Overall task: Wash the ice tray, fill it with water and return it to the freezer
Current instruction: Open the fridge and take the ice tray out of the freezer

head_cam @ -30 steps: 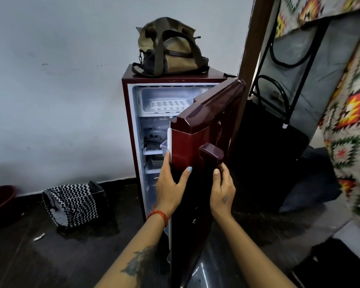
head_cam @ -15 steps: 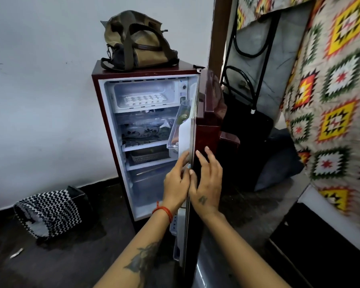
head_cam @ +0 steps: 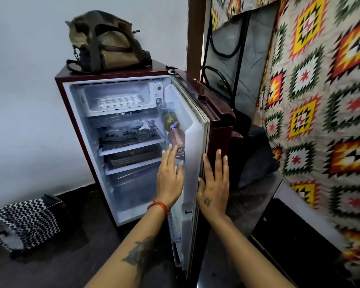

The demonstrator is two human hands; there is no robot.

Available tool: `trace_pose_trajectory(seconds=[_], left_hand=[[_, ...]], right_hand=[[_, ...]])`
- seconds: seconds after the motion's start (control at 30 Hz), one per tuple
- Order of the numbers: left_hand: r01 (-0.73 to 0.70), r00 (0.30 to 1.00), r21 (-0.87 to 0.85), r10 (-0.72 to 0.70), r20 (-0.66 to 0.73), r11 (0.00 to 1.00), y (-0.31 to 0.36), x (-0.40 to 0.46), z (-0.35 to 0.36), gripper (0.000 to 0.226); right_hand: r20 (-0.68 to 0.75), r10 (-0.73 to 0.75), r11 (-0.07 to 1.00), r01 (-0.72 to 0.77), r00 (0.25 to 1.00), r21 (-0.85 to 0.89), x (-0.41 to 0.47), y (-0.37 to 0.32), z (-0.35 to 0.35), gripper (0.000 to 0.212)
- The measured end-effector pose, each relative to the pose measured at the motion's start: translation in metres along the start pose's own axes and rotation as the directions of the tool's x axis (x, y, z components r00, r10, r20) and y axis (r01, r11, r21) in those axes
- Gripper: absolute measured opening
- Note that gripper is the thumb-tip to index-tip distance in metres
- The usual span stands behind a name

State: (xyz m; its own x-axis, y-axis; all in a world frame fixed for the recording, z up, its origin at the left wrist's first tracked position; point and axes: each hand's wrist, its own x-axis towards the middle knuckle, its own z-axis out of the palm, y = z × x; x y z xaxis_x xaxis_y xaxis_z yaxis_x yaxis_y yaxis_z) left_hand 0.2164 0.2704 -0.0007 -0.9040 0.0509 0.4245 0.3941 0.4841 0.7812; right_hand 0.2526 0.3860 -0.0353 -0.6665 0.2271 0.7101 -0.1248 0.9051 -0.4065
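A white ice tray [head_cam: 119, 101] lies in the freezer compartment [head_cam: 87, 94] at the top of a small maroon fridge [head_cam: 60, 88]. The fridge door [head_cam: 195, 146] stands wide open to the right. My left hand [head_cam: 170, 175] is on the inner side of the door, fingers straight, holding nothing. On the other side of the door's edge is my right hand [head_cam: 214, 183], flat with straight fingers and empty.
An olive bag [head_cam: 106, 42] sits on top of the fridge. Bottles [head_cam: 170, 121] stand in the door rack; shelves hold a basket [head_cam: 133, 157]. A zigzag-patterned bag [head_cam: 23, 221] lies on the dark floor at left. A patterned cloth [head_cam: 320, 100] hangs at right.
The door has swung from partly open to wide open. Both hands have moved along with its edge, the left now on the inner side, and the view has come closer.
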Motion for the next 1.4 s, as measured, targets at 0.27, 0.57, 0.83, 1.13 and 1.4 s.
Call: trace_pose_trajectory(seconds=[0.27,0.57,0.83,1.13,1.4], left_hand=[[-0.002,0.999,-0.007,0.003,0.036,1.0,0.027,0.002,0.057,0.046],[-0.036,0.998,-0.028,0.038,0.051,0.999,0.05,0.014,0.105,0.042],[0.01,0.984,0.014,-0.012,0.178,1.0,0.047,0.046,0.126,0.049],[-0.052,0.973,0.062,0.037,0.227,0.997,0.036,0.086,0.16,0.051],[-0.154,0.954,0.147,0.108,0.278,0.977,0.043,0.11,0.188,0.05]], right_hand=[[-0.006,0.022,0.996,-0.022,1.0,0.082,0.019,0.064,-0.022,0.074],[-0.145,0.014,0.981,0.014,0.989,0.192,0.04,0.1,-0.034,0.046],[-0.066,0.101,0.961,-0.08,0.993,0.265,0.074,0.106,-0.018,0.04],[-0.082,0.209,0.955,-0.186,0.974,0.23,0.093,0.15,0.001,0.044],[-0.035,0.352,0.909,-0.333,0.935,0.251,0.119,0.183,0.007,0.049]])
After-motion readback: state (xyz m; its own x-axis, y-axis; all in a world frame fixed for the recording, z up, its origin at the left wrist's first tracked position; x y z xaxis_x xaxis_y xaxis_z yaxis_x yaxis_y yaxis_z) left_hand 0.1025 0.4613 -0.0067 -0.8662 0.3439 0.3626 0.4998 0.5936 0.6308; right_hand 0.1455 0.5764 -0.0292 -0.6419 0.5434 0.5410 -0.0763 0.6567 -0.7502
